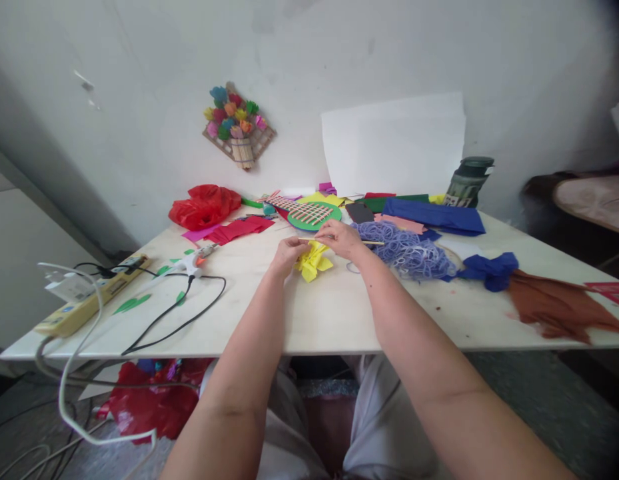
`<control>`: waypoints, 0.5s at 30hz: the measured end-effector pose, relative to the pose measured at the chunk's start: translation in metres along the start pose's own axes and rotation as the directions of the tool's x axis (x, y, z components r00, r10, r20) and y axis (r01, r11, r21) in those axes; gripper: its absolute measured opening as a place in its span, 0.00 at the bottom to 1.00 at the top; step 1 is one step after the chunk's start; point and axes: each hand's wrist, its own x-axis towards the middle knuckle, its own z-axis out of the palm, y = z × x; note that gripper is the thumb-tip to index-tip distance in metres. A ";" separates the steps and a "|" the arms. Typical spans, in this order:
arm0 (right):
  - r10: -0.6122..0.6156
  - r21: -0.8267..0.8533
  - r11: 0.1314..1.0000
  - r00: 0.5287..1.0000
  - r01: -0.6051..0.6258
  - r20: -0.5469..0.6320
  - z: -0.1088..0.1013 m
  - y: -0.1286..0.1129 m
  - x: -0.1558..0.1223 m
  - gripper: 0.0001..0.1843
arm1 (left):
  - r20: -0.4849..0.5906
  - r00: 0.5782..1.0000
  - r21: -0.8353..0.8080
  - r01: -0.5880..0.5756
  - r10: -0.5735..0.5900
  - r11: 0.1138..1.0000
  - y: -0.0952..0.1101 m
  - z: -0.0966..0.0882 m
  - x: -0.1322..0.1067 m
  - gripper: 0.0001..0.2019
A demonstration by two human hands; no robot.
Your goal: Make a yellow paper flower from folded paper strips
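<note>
My left hand (290,255) pinches the left edge of a yellow crepe-paper flower (315,264), just above the table. My right hand (340,239) is closed on a thin wooden stick (374,243), which runs roughly level from behind the flower out to the right past the hand. The petals hang below the stick, between both hands. Whether flower and stick are joined is hidden by my fingers. Right beside my right hand lies a tangled heap of purple yarn (404,252). Behind the hands is a green round piece with a woven strip lattice (309,215).
On the left lie a white glue gun (192,263) with a looping black cord, cut green leaves (132,304) and a yellow power strip (96,293). Red paper (204,207) is at the back left. Blue paper (434,217), brown paper (554,307) and a dark bottle (470,181) are rightward.
</note>
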 end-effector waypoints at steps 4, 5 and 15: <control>-0.008 0.001 1.000 1.000 0.008 -0.014 0.000 0.000 0.000 0.08 | 0.034 0.999 -0.046 0.008 -0.006 0.999 -0.002 -0.001 0.000 0.11; -0.010 0.001 1.000 1.000 0.010 -0.016 0.000 0.000 0.000 0.08 | 0.050 0.999 -0.064 0.019 -0.016 0.998 -0.002 -0.001 0.000 0.11; -0.052 -0.031 0.998 0.998 0.052 0.023 0.000 -0.002 -0.001 0.08 | 0.129 0.983 -0.112 0.148 -0.133 0.983 0.001 0.002 -0.001 0.11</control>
